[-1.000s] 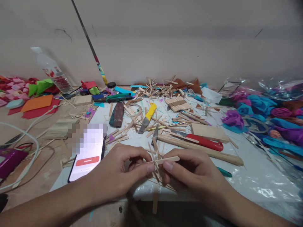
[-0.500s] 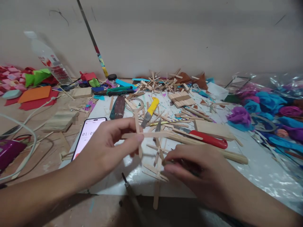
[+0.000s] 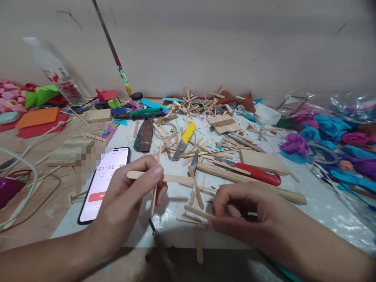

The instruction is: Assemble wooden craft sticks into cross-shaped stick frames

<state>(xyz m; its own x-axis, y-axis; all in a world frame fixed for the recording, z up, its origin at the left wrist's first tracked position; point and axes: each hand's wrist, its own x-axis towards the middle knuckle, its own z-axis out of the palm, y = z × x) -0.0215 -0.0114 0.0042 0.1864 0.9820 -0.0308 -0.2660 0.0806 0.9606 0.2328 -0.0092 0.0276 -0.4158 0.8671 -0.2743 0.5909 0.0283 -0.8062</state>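
Single view, from camera worn on person's head, above near edge of white sheet [image 3: 226,237], facing forward and angled down. Forearms [image 3: 58,254] enter from lower left and lower right; left hand [image 3: 133,186] and right hand [image 3: 246,207] nearest lens, below centre. Tabletop [image 3: 48,223] spreads beyond at middle range; pale wall [image 3: 190,47] farthest, filling upper third. Wide field, roughly level, reaching bottle [image 3: 58,74] at left and clear plastic [image 3: 348,102] at right.
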